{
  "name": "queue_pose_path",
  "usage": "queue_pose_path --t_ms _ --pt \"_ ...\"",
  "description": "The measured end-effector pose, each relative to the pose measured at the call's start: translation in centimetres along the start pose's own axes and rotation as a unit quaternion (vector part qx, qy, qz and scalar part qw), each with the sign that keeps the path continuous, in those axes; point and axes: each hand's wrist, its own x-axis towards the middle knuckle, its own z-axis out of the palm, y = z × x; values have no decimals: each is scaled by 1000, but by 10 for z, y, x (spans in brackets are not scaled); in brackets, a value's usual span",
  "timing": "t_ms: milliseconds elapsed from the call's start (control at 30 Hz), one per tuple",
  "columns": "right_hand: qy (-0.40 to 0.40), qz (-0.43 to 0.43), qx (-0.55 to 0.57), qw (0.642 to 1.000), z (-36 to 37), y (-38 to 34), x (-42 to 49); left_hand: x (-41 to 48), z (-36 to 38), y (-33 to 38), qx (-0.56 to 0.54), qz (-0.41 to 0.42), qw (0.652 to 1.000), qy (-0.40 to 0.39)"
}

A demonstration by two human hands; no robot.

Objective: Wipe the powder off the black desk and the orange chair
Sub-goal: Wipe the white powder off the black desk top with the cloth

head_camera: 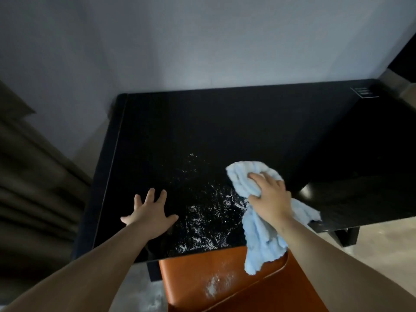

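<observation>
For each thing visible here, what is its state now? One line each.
black desk: powder scattered on its near part.
orange chair: powder patch on it, partly under the desk.
blue cloth: bunched, gripped, hanging over the desk edge.
left hand: flat on desk, fingers spread.
right hand: grips the cloth.

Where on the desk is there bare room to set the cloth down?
The desk's far half by the wall is bare, as is its right end past the cloth. The near middle, between the left hand and right hand, carries powder.
</observation>
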Motion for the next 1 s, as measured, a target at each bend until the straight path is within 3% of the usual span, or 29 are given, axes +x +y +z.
queue_pose_path --t_ms 67,133,167,233,300,333,467,533,633,733,800,867,933,1000 --pt "-20 -84 84 993 1 -6 -9 0 -3 -2 3 7 1000 -10" --pt "21 -126 116 985 -1 1 -9 0 -4 -3 -2 14 1000 -14" --pt "72 -104 101 987 -3 9 -6 0 -5 -3 -3 15 1000 -14" --pt "127 41 37 990 -11 23 7 0 -6 -4 -4 16 1000 -13" --pt "68 161 -23 984 -15 23 15 -1 -6 -2 -6 13 1000 -14" --pt "41 168 -36 984 -13 16 15 -1 -6 -1 -7 10 1000 -13" --pt "18 -3 -51 999 15 -34 -7 -3 -6 2 -9 -1 1000 -10" --pt "-7 -87 42 995 23 -52 -18 -4 -5 3 -11 -3 1000 -10" --pt "56 -79 188 977 8 -46 -18 -4 -5 2 -15 -3 1000 -8" --pt "140 36 69 987 -16 -3 -6 -4 -3 2 -21 -2 1000 -5" --pt "82 155 -21 984 -32 30 -3 -3 -2 2 -23 -4 1000 -2" --pt "30 216 -41 975 -31 40 -10 -2 -2 2 -22 -7 1000 -1" --pt "32 185 -45 981 -14 25 -22 -1 0 3 -26 -9 1000 3" --pt "50 95 -36 994 5 -2 -34 -2 0 3 -25 -12 1000 10"
